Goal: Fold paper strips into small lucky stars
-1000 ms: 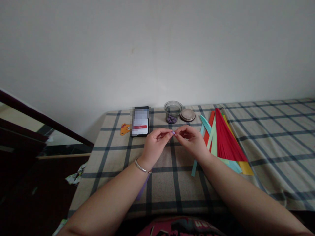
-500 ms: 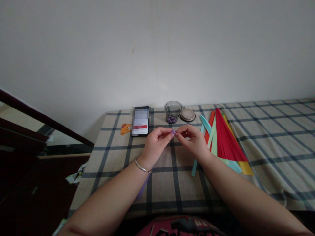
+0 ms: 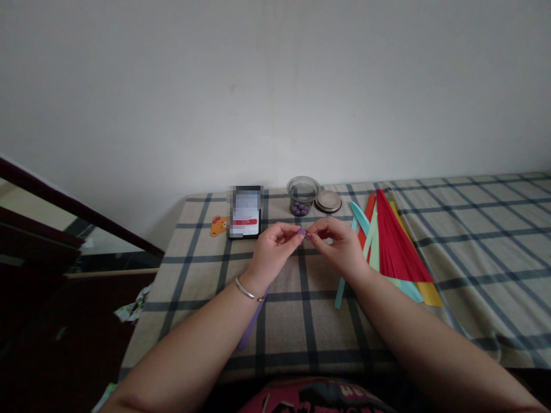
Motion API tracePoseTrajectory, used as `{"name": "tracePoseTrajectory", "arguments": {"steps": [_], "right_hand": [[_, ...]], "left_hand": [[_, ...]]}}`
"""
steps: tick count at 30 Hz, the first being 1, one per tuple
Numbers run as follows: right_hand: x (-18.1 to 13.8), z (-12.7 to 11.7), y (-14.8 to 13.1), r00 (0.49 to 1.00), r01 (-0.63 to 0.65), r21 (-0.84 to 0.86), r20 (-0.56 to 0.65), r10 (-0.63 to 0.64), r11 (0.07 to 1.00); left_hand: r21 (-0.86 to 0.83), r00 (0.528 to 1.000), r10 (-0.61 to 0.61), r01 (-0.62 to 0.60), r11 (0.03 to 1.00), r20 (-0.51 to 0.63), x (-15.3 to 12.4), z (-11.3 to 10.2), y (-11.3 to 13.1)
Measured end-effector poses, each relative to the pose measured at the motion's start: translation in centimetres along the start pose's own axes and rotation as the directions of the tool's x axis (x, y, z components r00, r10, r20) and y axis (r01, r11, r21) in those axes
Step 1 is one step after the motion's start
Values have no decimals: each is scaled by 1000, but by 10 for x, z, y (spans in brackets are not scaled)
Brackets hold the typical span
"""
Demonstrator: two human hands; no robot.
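Between our fingertips, the small purple piece (image 3: pixel 302 232) has turned since half a second ago and looks rounder, while our hands have barely shifted. We pinch it from both sides: the left hand (image 3: pixel 275 246) has its thumb and forefinger closed on one side, and the right hand (image 3: pixel 338 246) meets it with the same pinch. We hold it in front of the clear cup (image 3: pixel 303 190), where more purple pieces (image 3: pixel 300 209) lie at the bottom. Just right of the cup is a round lid (image 3: pixel 328 201). On our left we have a device with a lit screen (image 3: pixel 248 230), partly blurred, beside an orange bear cutout (image 3: pixel 218 226). A purple strip (image 3: pixel 248 331) shows beyond our left forearm, partly hidden by it. Near our right hand, red strips (image 3: pixel 398 252) fan out over yellow, green and blue ones on the checked cloth (image 3: pixel 293 327).
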State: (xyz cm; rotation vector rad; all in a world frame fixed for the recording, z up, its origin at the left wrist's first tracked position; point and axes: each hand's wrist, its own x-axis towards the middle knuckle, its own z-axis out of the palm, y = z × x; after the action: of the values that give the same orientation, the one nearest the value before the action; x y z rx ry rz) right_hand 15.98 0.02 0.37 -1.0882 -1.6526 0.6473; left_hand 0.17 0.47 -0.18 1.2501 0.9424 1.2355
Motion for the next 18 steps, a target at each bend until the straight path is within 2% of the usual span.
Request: {"name": "tracePoseTrajectory", "arguments": {"steps": [10,18], "right_hand": [[0,0,3,1000,-28,11,11,27,1000],[0,-1,-1,1000,-1,-30,18,2,1000]], "left_hand": [[94,1000,10,-11,996,5,2,-4,1],[131,999,24,-27,991,24,2,-5,4]]}}
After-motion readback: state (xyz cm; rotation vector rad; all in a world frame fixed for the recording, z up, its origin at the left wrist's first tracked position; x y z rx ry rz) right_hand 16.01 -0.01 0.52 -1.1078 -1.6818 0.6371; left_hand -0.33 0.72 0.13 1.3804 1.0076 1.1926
